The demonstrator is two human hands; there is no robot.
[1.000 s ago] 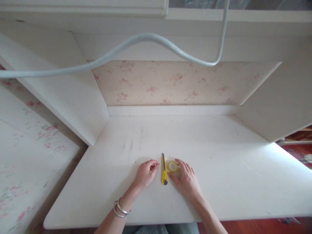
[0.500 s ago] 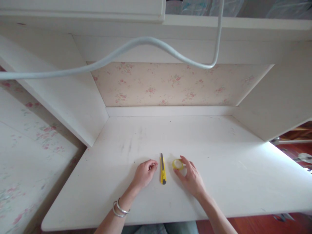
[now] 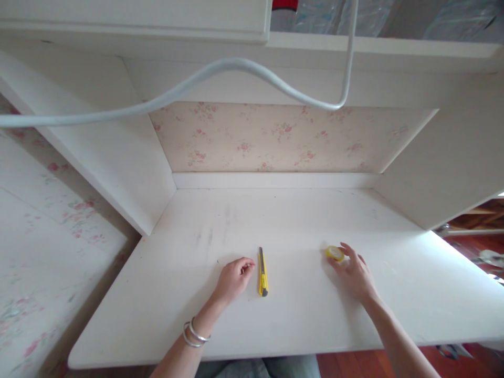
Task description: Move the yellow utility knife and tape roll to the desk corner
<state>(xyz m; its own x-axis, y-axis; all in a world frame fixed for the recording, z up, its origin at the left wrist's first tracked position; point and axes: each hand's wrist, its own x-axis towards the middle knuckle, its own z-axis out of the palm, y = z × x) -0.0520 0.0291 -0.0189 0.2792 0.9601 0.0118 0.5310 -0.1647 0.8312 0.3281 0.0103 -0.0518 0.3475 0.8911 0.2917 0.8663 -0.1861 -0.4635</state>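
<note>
A yellow utility knife (image 3: pixel 262 272) lies on the white desk (image 3: pixel 299 220), pointing away from me. My left hand (image 3: pixel 233 280) rests just left of it, fingers curled loosely with nothing visible in them. Off to the right, my right hand (image 3: pixel 354 274) grips a small yellow roll of tape (image 3: pixel 334 253) between thumb and fingertips, low over the desk. Two silver bangles (image 3: pixel 192 335) circle my left wrist.
White side panels close in the desk at left and right, with floral wallpaper (image 3: pixel 271 139) at the back. A grey cable (image 3: pixel 220 71) hangs across the upper view beneath a shelf. Red wooden floor (image 3: pixel 480 244) shows at the right.
My right hand has carried the tape roll from beside the knife to the right, well away from it. My left hand and the knife have stayed put.
</note>
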